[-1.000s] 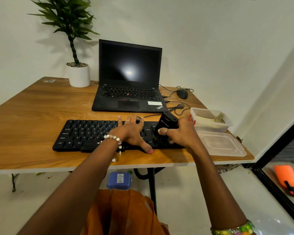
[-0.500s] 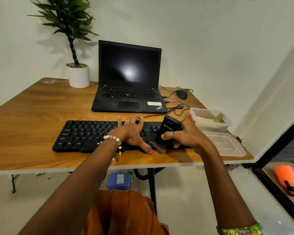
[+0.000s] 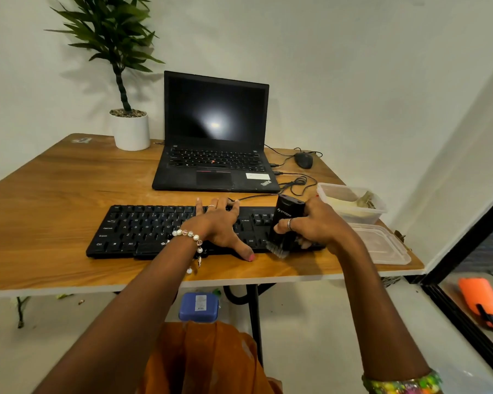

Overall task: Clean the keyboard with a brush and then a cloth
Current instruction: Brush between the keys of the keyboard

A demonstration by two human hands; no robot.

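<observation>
I'm on the brushing step: my right grip [image 3: 313, 228] is wrapped round the brush [image 3: 285, 226], bristles at the keyboard's [image 3: 154, 228] near edge at 3 o'clock, left grip [image 3: 219, 226] flat on keys (steadying, I judge); next, sweep leftward

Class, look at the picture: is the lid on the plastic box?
No. The lid lies flat on the table in front of the open box.

L hand [image 3: 221, 223] lay flat, fingers spread, thumb stretched toward the near edge. R hand [image 3: 315, 226] was curled in a grip, ring on one finger. Both forearms reached fwd.
</observation>
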